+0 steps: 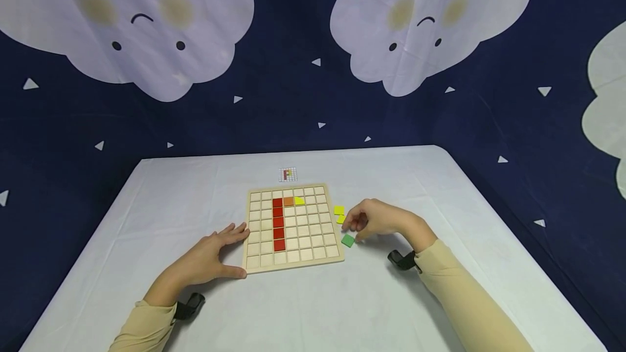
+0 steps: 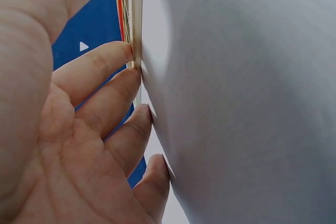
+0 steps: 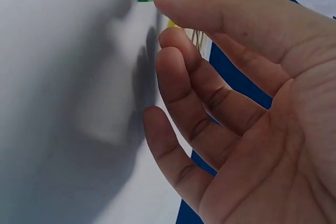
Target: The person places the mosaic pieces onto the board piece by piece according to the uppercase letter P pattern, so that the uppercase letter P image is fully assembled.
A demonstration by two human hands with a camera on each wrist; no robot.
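Observation:
A wooden grid board [image 1: 305,243] lies on the table. It carries a column of several red tiles [image 1: 278,222], with an orange tile [image 1: 288,201] and a yellow tile [image 1: 299,200] beside the top red one. My left hand [image 1: 210,257] touches the board's left edge, thumb at the near corner and fingers extended. Right of the board, my right hand [image 1: 379,219] hovers low with loosely bent fingers. Its thumb is at the corner of a green tile [image 1: 348,240]; whether they touch is unclear. Its fingertips are close to two loose yellow tiles [image 1: 339,210].
A small card [image 1: 287,174] printed with a coloured grid pattern lies beyond the board. White cloth covers the table [image 1: 195,189]. Behind its far edge hangs a dark blue curtain [image 1: 283,96] with clouds and triangles.

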